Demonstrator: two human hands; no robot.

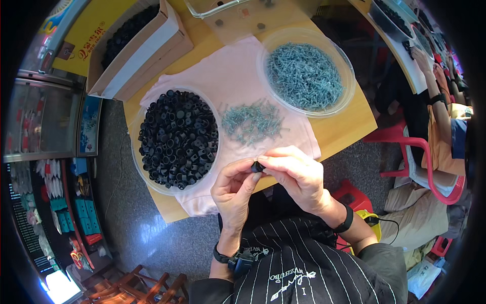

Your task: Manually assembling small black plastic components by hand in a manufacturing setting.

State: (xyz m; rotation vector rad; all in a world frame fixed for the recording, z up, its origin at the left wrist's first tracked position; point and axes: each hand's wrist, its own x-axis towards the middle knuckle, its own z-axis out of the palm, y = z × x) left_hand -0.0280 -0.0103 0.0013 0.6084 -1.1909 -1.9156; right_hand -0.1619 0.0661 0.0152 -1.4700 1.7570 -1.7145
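Note:
A small black plastic cap [257, 166] is pinched between the thumb and fingers of my left hand [233, 191], above the near edge of the cloth. My right hand [300, 178] meets it from the right, thumb and fingertips closed at the cap's top; whatever they grip is too small to make out. Beyond my hands, a loose heap of silvery screws [252, 121] lies on the pale pink cloth [235, 66]. To the left stands a round clear tub [137, 169] full of similar black caps [177, 134].
A second round tub [349, 76], heaped with screws [305, 76], sits at the table's far right. At the back left is a cardboard box [147, 55] of black parts, with a clear plastic bin [243, 20] beside it. Another person's hand [420, 58] and a red chair [428, 152] are at right.

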